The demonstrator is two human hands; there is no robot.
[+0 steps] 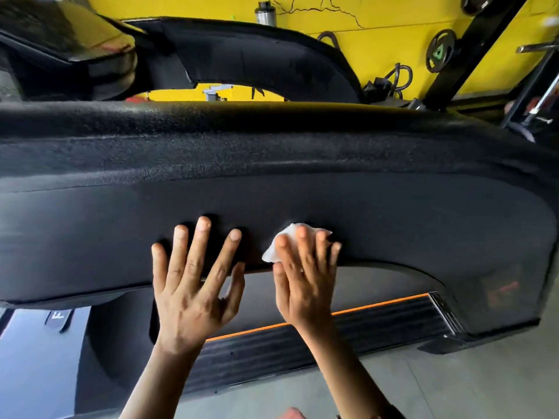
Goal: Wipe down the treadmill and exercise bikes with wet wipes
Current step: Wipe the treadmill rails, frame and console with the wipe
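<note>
Black treadmill cover (393, 207) across nearly whole frame, yellow wall (378, 40) behind, grey floor (453, 382) below. Left hand (193, 285) flat on cover's smooth side panel, fingers straight & spread wide, holding nothing. Just beside it, right hand (305, 276), fingers straight & close together, pressing crumpled white wet wipe (284, 240) vs. same panel, mid-frame.

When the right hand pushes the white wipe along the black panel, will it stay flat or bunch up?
The wipe is probably floppy: it lies crumpled under the right hand. It likely bunches further unless the hand presses it flat. It looks thin and very light.
</note>
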